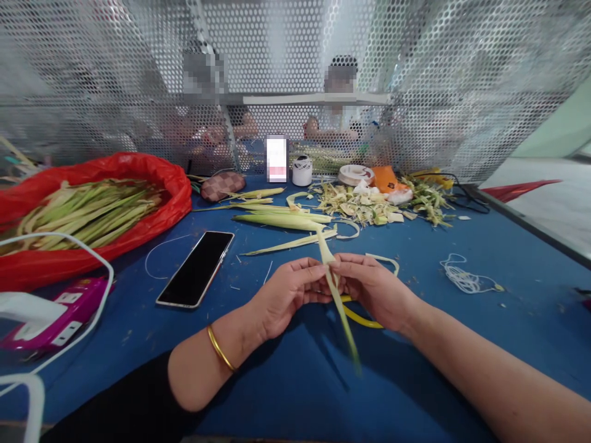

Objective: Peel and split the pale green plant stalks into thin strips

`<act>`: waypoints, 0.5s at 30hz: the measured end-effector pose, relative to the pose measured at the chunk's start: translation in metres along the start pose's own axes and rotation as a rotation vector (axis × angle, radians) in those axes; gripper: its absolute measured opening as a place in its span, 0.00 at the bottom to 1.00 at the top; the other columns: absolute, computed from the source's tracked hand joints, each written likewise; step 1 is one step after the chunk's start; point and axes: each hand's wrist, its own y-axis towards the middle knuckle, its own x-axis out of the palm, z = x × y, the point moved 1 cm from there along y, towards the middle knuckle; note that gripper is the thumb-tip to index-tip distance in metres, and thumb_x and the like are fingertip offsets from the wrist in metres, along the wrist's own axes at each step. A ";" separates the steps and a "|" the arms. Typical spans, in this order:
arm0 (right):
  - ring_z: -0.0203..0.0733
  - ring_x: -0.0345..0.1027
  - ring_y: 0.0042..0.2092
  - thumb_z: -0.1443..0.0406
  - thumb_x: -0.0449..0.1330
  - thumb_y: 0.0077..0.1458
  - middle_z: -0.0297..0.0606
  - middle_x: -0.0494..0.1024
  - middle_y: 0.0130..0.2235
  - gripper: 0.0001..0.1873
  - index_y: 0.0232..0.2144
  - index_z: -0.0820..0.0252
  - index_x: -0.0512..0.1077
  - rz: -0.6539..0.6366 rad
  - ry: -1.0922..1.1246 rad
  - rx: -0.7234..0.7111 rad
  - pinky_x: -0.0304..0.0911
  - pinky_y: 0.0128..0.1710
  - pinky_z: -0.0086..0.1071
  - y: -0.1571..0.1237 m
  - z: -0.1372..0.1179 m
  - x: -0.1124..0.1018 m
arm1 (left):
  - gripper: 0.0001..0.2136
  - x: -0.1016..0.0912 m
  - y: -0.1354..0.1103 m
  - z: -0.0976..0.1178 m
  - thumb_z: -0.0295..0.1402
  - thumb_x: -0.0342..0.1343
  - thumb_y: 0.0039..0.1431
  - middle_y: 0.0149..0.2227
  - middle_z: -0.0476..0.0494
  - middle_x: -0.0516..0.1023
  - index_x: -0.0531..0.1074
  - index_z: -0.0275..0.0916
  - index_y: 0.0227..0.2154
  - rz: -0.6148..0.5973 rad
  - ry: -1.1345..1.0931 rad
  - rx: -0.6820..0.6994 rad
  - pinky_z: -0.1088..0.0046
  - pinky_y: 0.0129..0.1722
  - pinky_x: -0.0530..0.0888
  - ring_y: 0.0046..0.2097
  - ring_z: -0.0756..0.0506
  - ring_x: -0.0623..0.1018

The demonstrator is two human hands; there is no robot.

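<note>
Between the fingertips of my left hand [295, 284] and my right hand [369, 282] is a long, narrow pale-green leaf strip [342, 311]. Both hands pinch it at its middle, side by side and touching. One end points away toward the table's back; the other, slightly blurred, hangs toward me. Just under my right hand a yellow ring-shaped piece [362, 319] shows in part on the blue table. Beyond the hands lie several similar pale-green leaves [281, 220] and a cut strip [290, 242].
On the left sit a red plastic bag [170, 206] full of long leaves, a black-screened phone [196, 271] and a purple power strip [60, 314]. Leaf scraps [360, 206], a tape roll [355, 174] and a white jar [302, 171] stand before a perforated metal screen [277, 61]. White cord [466, 277] lies right.
</note>
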 end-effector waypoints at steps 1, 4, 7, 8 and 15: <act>0.33 0.66 0.26 0.58 0.69 0.45 0.32 0.72 0.23 0.14 0.22 0.62 0.72 -0.013 -0.018 0.007 0.62 0.30 0.28 -0.001 0.000 0.001 | 0.11 0.000 0.000 0.000 0.38 0.62 0.53 0.28 0.45 0.75 0.72 0.35 0.30 0.013 0.032 0.011 0.72 0.37 0.72 0.33 0.49 0.75; 0.34 0.65 0.28 0.56 0.67 0.46 0.33 0.73 0.24 0.15 0.22 0.62 0.72 -0.035 -0.127 0.009 0.60 0.31 0.29 -0.002 0.002 0.002 | 0.11 0.000 0.000 0.001 0.39 0.62 0.52 0.27 0.47 0.75 0.71 0.35 0.29 0.072 0.132 0.068 0.73 0.34 0.71 0.30 0.50 0.74; 0.34 0.62 0.27 0.56 0.65 0.49 0.32 0.70 0.23 0.16 0.21 0.62 0.70 -0.028 -0.215 -0.034 0.57 0.30 0.29 -0.002 0.002 0.002 | 0.12 0.000 0.001 0.002 0.40 0.63 0.51 0.27 0.47 0.75 0.70 0.36 0.27 0.082 0.203 0.129 0.72 0.35 0.70 0.30 0.49 0.74; 0.33 0.61 0.27 0.56 0.65 0.49 0.32 0.69 0.22 0.16 0.20 0.61 0.70 -0.030 -0.215 -0.047 0.57 0.30 0.29 -0.002 0.001 0.002 | 0.12 0.000 0.001 0.003 0.40 0.63 0.51 0.27 0.47 0.76 0.70 0.36 0.27 0.072 0.212 0.131 0.72 0.35 0.70 0.31 0.49 0.75; 0.34 0.65 0.27 0.54 0.65 0.49 0.34 0.72 0.23 0.17 0.22 0.62 0.72 -0.014 -0.159 -0.073 0.61 0.31 0.29 -0.002 -0.002 0.001 | 0.15 0.001 0.000 0.002 0.42 0.66 0.47 0.27 0.47 0.75 0.69 0.36 0.24 0.046 0.189 0.044 0.72 0.34 0.69 0.30 0.49 0.74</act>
